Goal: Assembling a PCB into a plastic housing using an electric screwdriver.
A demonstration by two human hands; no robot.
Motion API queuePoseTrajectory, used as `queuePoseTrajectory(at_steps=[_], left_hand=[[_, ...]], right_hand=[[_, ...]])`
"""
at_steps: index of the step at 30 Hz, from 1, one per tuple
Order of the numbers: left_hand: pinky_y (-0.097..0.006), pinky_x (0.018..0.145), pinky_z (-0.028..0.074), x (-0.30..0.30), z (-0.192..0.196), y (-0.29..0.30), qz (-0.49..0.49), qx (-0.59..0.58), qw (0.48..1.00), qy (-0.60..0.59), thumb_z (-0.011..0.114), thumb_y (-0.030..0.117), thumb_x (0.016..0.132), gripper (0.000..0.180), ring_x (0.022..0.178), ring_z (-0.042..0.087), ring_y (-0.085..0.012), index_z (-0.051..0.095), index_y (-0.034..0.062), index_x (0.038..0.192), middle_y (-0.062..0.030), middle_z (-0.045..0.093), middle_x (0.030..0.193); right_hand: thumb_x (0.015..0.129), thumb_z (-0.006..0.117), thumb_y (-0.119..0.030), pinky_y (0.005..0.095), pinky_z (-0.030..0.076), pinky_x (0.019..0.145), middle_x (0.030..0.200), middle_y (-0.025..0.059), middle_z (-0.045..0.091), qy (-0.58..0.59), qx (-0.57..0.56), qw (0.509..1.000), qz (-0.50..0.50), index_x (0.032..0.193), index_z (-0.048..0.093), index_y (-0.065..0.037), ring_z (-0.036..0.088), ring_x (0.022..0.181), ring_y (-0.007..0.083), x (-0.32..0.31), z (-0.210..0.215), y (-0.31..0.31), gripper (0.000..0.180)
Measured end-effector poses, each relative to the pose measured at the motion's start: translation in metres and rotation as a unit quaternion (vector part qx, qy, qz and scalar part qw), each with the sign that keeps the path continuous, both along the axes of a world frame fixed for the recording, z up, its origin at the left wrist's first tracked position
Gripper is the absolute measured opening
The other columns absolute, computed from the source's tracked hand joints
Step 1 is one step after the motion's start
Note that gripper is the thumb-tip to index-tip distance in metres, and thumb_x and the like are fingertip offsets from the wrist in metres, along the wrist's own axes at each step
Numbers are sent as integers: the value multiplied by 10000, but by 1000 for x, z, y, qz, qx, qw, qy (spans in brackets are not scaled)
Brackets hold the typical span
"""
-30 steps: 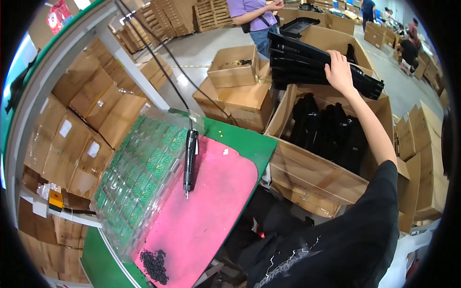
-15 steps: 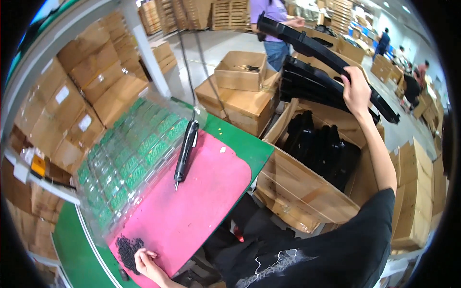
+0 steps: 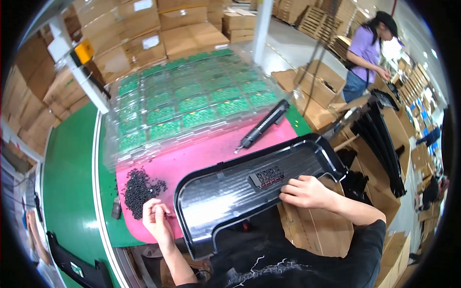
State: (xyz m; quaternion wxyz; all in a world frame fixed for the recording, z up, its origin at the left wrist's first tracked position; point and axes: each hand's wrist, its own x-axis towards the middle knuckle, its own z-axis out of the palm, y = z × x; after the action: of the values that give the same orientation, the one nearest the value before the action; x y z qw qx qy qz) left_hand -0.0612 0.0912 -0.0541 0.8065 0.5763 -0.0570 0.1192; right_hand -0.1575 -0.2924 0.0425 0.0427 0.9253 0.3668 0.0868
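A long black plastic cover (image 3: 230, 192) lies hollow side up across the pink mat (image 3: 201, 156), its near side jutting over the table edge. Vent ribs run along its inside, and a small block of slots (image 3: 269, 177) sits mid-panel. My right hand (image 3: 307, 192) is closed on the cover's near side, fingers bent in beside the slots. Left of the cover, my left hand (image 3: 157, 222) is held in a pinch; anything in it is too small to name. A pile of tiny black screw-like parts (image 3: 139, 192) touches its far side. Behind the cover lies a black electric screwdriver (image 3: 264, 126).
Clear plastic trays (image 3: 192, 129) of green circuit boards stand behind the mat. An open carton (image 3: 319, 225) at right holds more black covers (image 3: 379, 144). Stacked cartons (image 3: 120, 29) rise at the back. A person in purple (image 3: 365, 53) stands far right; another person's arm (image 3: 36, 235) shows at left.
My right hand has brought the black cover from above the carton down onto the mat. My left hand stays by the pile, fingers pinched. The view has swung left.
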Motion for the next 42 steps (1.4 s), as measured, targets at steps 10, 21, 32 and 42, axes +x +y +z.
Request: queuePoseTrajectory(at_steps=[10, 21, 32, 42], left_hand=[[-235, 557, 374, 3, 14, 17, -45, 208, 974, -77, 622, -20, 792, 96, 633, 504, -108, 711, -3, 827, -59, 603, 759], [-301, 754, 528, -12, 9, 30, 9, 407, 913, 22, 700, 364, 806, 463, 763, 644, -209, 647, 11, 1100, -105, 697, 887], [-363, 910, 438, 461, 4, -294, 63, 540, 826, -152, 434, 391, 931, 486, 999, 597, -245, 578, 0, 1180, -148, 654, 1076], [-421, 1150, 159, 618, -27, -370, 63, 743, 666, -20, 181, 433, 978, 626, 1394, 296, -258, 457, 24, 1363, -130, 391, 1484]], right_hand=[[829, 621, -167, 452, 470, 561, 673, 118, 587, -53, 117, 989, -70, 812, 577, -81, 595, 617, 345, 237, 17, 35, 99], [804, 572, -218, 397, 430, 911, 1074, 52, 622, -193, 221, 889, -352, 999, 651, -175, 581, 1061, 221, 529, -59, 57, 214], [939, 457, -272, 404, 391, 836, 1218, 62, 581, -142, 134, 879, -436, 1268, 569, -190, 580, 1048, 222, 589, -89, 19, 357], [937, 436, -324, 431, 234, 1025, 1349, -127, 509, -158, -4, 892, -424, 1351, 492, -310, 357, 1323, 124, 700, -155, 5, 418]])
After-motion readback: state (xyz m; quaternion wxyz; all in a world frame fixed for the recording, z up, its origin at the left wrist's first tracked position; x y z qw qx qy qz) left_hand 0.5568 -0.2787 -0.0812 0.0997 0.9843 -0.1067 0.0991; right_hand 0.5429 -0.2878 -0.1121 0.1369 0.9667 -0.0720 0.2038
